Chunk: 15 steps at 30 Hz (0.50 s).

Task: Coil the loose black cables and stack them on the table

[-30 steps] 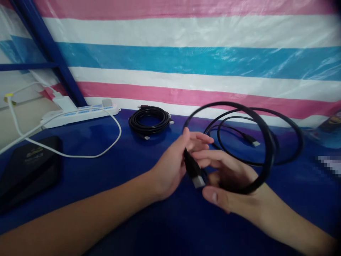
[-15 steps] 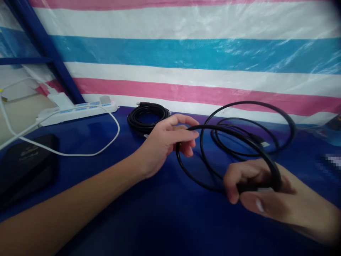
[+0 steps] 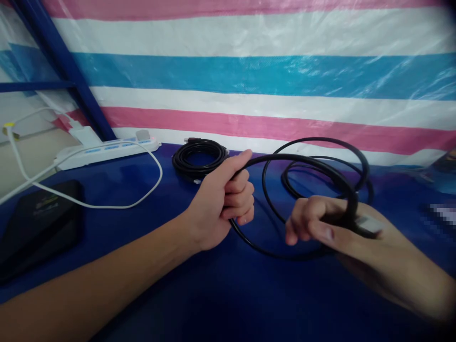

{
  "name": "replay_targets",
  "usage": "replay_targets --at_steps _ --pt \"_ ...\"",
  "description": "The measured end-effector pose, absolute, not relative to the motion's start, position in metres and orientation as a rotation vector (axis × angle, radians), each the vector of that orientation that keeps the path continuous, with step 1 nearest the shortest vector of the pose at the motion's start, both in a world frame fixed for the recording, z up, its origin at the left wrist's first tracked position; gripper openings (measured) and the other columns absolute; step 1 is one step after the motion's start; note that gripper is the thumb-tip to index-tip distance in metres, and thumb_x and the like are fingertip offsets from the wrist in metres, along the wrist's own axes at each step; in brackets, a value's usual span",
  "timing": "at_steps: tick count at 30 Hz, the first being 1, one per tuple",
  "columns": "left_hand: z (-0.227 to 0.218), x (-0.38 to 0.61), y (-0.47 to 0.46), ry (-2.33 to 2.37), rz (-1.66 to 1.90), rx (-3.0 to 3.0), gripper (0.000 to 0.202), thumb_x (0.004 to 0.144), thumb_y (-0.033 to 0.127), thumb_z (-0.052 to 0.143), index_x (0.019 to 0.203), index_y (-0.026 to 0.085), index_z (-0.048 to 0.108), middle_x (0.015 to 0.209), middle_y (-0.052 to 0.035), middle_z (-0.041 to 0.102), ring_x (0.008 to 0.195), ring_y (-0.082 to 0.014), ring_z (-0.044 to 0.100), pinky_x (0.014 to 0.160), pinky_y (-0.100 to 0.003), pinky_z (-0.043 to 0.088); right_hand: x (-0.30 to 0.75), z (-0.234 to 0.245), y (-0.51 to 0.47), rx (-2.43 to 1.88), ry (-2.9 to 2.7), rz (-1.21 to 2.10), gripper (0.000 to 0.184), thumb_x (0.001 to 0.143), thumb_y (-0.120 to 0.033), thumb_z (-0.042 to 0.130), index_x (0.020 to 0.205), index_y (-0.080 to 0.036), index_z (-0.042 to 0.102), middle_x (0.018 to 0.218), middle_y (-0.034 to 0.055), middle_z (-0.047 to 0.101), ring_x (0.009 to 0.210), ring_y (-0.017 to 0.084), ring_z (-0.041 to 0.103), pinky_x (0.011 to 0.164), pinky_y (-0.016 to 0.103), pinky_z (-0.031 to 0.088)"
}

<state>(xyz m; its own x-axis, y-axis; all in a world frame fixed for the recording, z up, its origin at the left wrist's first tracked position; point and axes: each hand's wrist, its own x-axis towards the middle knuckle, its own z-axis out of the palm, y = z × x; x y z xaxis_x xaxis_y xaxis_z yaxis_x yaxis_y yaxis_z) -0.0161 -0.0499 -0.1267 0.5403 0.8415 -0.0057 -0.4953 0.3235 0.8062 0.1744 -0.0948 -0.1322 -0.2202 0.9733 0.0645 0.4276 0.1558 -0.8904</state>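
A long black cable (image 3: 297,157) runs in a raised loop between my two hands. My left hand (image 3: 223,202) is wrapped round it in a fist, thumb pointing up along the cable. On the right, my right hand (image 3: 331,225) grips the same cable between thumb and fingers, slightly blurred. A grey metal-looking connector end (image 3: 369,224) shows at its palm. More loose turns of the cable spread behind the right hand, partly on the blue table (image 3: 213,294). Behind my left hand lies a second black cable (image 3: 183,164), wound into a neat coil with its plug ends showing.
A white power strip (image 3: 107,156) stands at the back left, with a white charger (image 3: 87,136) plugged in. Its white cord (image 3: 161,173) loops over the table and a flat black box (image 3: 46,218). Behind hangs a striped plastic sheet (image 3: 249,73). Something pixelated lies at the right edge.
My left hand has closed its fingers round the cable, from a loose pinch to a fist. My right hand has shifted slightly up and left, turning the connector end.
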Motion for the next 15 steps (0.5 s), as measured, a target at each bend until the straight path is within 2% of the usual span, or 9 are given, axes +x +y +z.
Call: replay_targets --at_steps 4,7,11,15 --pt "-0.129 -0.017 -0.048 0.503 0.752 0.948 0.051 0.087 0.043 0.045 0.048 0.018 0.024 0.040 0.0068 0.021 0.032 -0.0036 0.025 0.041 -0.019 0.033 0.169 -0.130 -0.095 -1.402 -1.642 1.004 0.047 0.067 -0.061 0.061 0.074 -0.015 0.063 0.048 -0.0019 0.033 0.047 0.006 0.036 0.042 0.018 0.030" --pt "-0.128 -0.017 -0.052 0.520 0.562 1.090 0.044 0.085 0.046 0.048 0.054 0.016 0.037 0.042 0.0071 0.028 0.034 -0.0025 0.025 0.038 -0.018 0.024 0.169 -0.131 -0.096 -1.454 -1.545 1.032 0.048 0.066 -0.060 0.063 0.086 -0.016 0.065 0.047 -0.0037 0.030 0.043 0.005 0.031 0.038 0.017 0.026" --pt "-0.125 -0.016 -0.061 0.531 0.521 1.155 0.049 0.083 0.048 0.052 0.052 0.017 0.028 0.044 0.0081 0.020 0.037 -0.0012 0.018 0.038 -0.019 0.015 0.174 -0.129 -0.098 -1.532 -1.465 1.182 0.055 0.060 -0.055 0.071 0.103 -0.021 0.062 0.047 -0.0063 0.029 0.038 0.003 0.023 0.034 0.015 0.019" --pt "-0.126 -0.014 -0.061 0.544 0.514 1.150 0.051 0.082 0.045 0.053 0.053 0.018 0.022 0.045 0.0080 0.016 0.039 -0.0017 0.016 0.040 -0.020 0.014 0.177 -0.126 -0.097 -1.561 -1.448 1.130 0.060 0.055 -0.051 0.076 0.107 -0.026 0.058 0.051 -0.0064 0.036 0.037 0.002 0.026 0.033 0.013 0.019"
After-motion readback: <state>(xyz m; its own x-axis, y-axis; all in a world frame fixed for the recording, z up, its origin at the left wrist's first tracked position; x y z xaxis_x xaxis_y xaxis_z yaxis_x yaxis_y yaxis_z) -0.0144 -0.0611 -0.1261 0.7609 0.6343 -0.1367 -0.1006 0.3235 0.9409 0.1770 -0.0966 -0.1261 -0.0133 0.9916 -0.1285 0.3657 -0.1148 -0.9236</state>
